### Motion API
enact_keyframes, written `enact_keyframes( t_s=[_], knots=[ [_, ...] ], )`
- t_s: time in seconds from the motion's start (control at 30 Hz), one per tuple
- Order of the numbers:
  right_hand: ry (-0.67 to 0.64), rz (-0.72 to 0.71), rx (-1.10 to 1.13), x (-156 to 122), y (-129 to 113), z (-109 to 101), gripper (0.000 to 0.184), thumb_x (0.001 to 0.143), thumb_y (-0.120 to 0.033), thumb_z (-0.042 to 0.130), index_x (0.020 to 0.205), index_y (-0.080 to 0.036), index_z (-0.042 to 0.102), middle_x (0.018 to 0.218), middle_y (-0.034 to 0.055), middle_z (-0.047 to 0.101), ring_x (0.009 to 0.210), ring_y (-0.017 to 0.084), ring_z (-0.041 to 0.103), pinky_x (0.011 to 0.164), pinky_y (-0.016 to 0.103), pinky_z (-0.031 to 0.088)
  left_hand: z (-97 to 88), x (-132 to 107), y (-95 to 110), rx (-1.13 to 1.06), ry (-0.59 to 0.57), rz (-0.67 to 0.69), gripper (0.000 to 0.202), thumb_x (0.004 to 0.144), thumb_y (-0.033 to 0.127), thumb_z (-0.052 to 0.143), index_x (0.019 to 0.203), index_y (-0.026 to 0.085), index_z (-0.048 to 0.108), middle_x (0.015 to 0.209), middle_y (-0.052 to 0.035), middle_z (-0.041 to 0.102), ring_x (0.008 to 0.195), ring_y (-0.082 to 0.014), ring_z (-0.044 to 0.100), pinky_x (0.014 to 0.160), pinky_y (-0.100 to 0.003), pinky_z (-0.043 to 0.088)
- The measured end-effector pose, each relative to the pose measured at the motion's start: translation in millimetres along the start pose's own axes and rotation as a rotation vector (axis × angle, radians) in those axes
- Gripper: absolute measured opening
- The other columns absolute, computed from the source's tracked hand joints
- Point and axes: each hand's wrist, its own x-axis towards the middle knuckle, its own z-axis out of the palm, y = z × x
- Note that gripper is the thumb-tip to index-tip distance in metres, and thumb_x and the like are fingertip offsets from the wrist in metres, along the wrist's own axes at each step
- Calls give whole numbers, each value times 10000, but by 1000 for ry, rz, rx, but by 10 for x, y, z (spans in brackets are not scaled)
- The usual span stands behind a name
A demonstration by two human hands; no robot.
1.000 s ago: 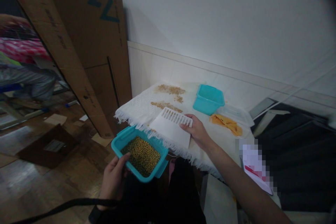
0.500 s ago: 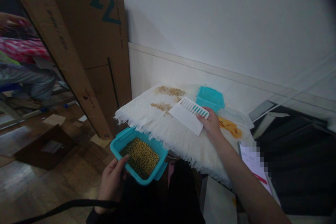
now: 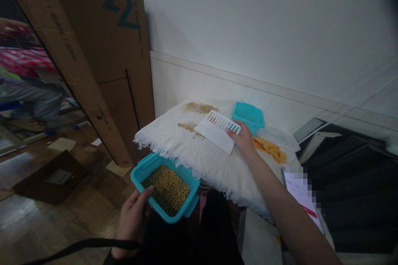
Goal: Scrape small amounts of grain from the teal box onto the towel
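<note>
My left hand (image 3: 135, 211) grips the near-left rim of a teal plastic container (image 3: 189, 203), thumb over the edge. Inside lie yellow soybeans (image 3: 172, 184) mixed with small dark green beans (image 3: 161, 201); the container is held just below the table's fringed edge. My right hand (image 3: 241, 134) is closed on a white slotted plastic scraper (image 3: 217, 134), thumb on top, fingers mostly hidden underneath. The scraper is over the white cloth (image 3: 168, 134), its far-left end close to the loose soybeans (image 3: 186, 126). Another patch of soybeans (image 3: 202, 108) lies farther back.
A second teal container (image 3: 248, 116) stands near the wall, beside a clear lid (image 3: 280, 137) and a yellow cloth (image 3: 270, 149). Papers (image 3: 300, 198) lie at the right. A tall cardboard box (image 3: 124, 49) stands at the left; beyond it a person (image 3: 27, 78) is partly visible.
My right hand and the scraper have shifted slightly left, toward the soybeans on the cloth. My left hand still holds the container, almost unmoved.
</note>
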Motion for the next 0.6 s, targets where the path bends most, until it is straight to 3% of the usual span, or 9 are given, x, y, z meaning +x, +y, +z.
enact_keyframes(
  t_s=[0.17, 0.3, 0.47, 0.6],
  knots=[
    [-57, 7, -15, -29, 12, 19, 559, 604, -505, 872, 1059, -250, 670, 879, -2, 730, 780, 221, 650, 736, 372, 530, -30, 40, -38, 8, 5, 7, 458, 429, 479, 975, 614, 175, 686, 465, 72, 495, 435, -60, 372, 417, -193, 319],
    [-74, 4, 4, -66, 13, 53, 556, 610, -496, 886, 1061, -251, 673, 872, -6, 734, 776, 219, 654, 722, 362, 535, -53, 62, -71, 26, -10, 11, 393, 493, 456, 953, 654, 185, 718, 527, 45, 550, 472, -85, 441, 440, -205, 356],
    [-62, 33, 56, -89, 18, 81, 577, 576, -489, 902, 1048, -249, 672, 874, -2, 738, 775, 219, 660, 727, 362, 538, -57, 46, -71, 16, 22, -12, 422, 454, 461, 969, 691, 183, 759, 564, 23, 615, 494, -97, 500, 471, -206, 424],
    [-60, 52, 77, -88, 29, 102, 605, 560, -511, 912, 1050, -255, 668, 871, -6, 744, 775, 222, 670, 727, 370, 551, -85, 70, -83, 57, -18, 31, 444, 483, 507, 963, 650, 179, 714, 484, 58, 513, 434, -69, 394, 406, -190, 320]
  ],
)
